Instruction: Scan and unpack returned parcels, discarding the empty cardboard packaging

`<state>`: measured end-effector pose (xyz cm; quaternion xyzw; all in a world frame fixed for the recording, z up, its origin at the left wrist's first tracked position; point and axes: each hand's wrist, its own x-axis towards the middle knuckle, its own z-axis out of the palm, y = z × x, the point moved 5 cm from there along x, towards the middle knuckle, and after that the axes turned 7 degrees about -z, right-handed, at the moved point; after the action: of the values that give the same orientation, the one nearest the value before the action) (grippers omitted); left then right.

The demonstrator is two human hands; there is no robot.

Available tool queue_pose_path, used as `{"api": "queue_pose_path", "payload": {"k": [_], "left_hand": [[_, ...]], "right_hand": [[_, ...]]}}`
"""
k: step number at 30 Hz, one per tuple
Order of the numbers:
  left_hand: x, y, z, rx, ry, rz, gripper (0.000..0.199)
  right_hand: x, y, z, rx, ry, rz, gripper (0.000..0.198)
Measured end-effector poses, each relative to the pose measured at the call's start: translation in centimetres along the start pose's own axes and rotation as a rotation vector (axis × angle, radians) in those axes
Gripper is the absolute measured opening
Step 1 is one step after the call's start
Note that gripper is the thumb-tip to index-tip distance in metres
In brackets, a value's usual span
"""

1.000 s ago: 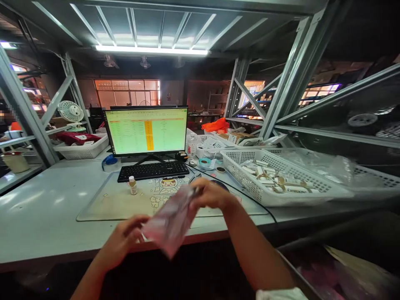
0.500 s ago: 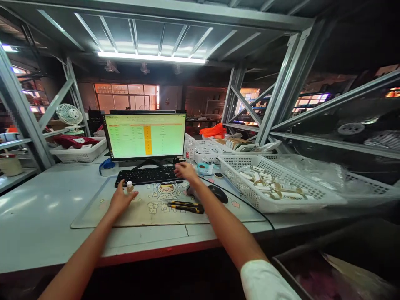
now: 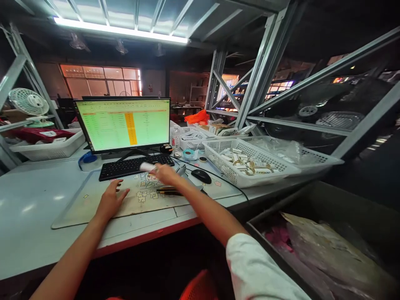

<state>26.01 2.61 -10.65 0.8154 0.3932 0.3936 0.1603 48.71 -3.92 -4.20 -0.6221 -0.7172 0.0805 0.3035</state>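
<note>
My right hand [image 3: 167, 173] is closed round a small bottle [image 3: 147, 167] above the desk mat, just in front of the keyboard. The bottle's white end points left; motion smears it and my fingers cover the rest. Below that wrist lie utility knives [image 3: 170, 190] with yellow and black handles, partly hidden by the forearm. My left hand [image 3: 110, 200] rests low over the left part of the mat [image 3: 90, 206], fingers apart and nothing in them. The black keyboard [image 3: 125, 166] lies beyond both hands. A black mouse [image 3: 201, 176] sits to the right of my right forearm.
A lit monitor [image 3: 109, 125] stands behind the keyboard, with a blue tape roll [image 3: 88, 158] at its left. On the right, a white basket [image 3: 225, 168] holds several small white-and-gold pieces. A plastic bottle [image 3: 176, 141] stands by the monitor. A dark bin [image 3: 265, 233] is below right.
The small bottle has left its place beside my left hand and is now in my right hand, which came down and left from near the monitor. The view has turned right.
</note>
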Motion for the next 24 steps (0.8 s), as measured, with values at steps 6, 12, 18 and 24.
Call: {"api": "queue_pose_path", "payload": {"k": [6, 12, 18, 24], "left_hand": [[0.2, -0.8, 0.6, -0.022, -0.055, -0.089, 0.046], [0.2, -0.2, 1.2, -0.031, -0.100, -0.056, 0.037], [-0.1, -0.5, 1.1, -0.033, -0.076, -0.058, 0.028], [-0.3, -0.3, 1.2, -0.029, -0.061, -0.076, 0.021]], "right_hand": [[-5.5, 10.7, -16.8, 0.029, 0.542, 0.333, 0.057], [-11.3, 15.0, -16.4, 0.017, 0.633, 0.388, 0.041], [-13.0, 13.1, -7.2, -0.206, 0.182, 0.158, 0.056], [-10.7, 8.6, -1.5, -0.424, 0.113, 0.221, 0.055]]}}
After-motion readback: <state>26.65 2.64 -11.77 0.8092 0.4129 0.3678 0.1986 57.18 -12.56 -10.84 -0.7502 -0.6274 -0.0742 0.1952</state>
